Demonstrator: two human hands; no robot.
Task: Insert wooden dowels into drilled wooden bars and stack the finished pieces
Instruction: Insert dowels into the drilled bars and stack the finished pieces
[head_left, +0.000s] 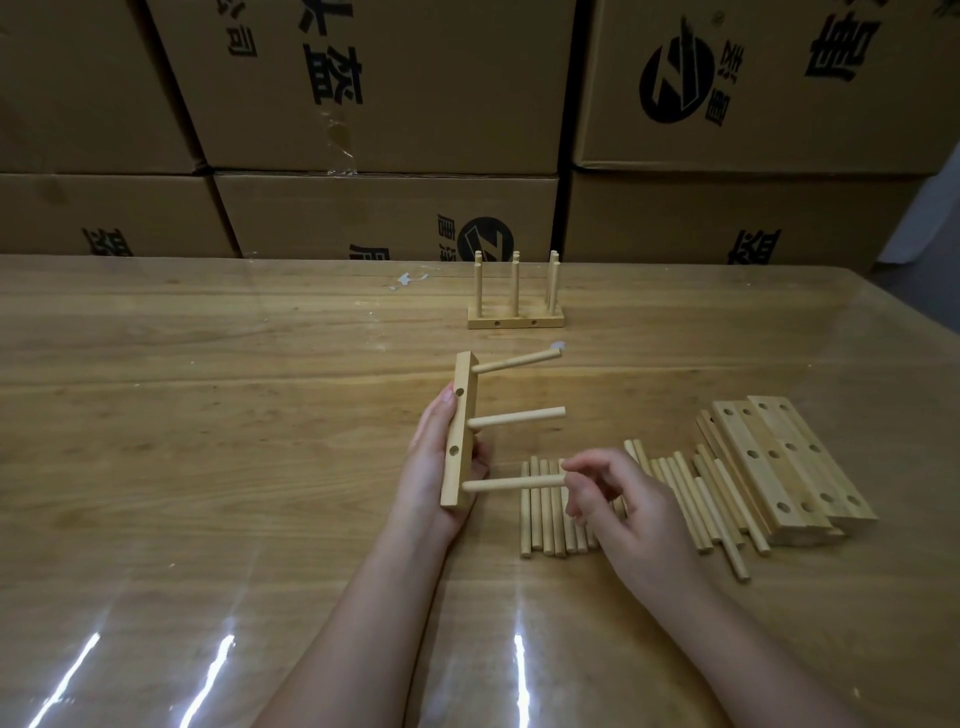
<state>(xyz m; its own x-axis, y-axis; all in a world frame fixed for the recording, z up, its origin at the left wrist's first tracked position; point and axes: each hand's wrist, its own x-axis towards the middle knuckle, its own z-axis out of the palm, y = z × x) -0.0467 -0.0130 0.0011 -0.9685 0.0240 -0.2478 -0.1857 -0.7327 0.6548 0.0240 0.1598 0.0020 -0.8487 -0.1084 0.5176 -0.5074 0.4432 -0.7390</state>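
Glossy wooden table (208, 415) before stacked cardboard boxes (363, 104), dim light.

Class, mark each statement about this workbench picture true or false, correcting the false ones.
1. The left hand holds a bar carrying three dowels. True.
2. The right hand pinches the top dowel. False: it pinches the lowest dowel.
3. The loose dowels lie on the table. True.
4. The spare bars lie left of both hands. False: they lie to the right.
5. The finished piece at the back has its dowels pointing up. True.
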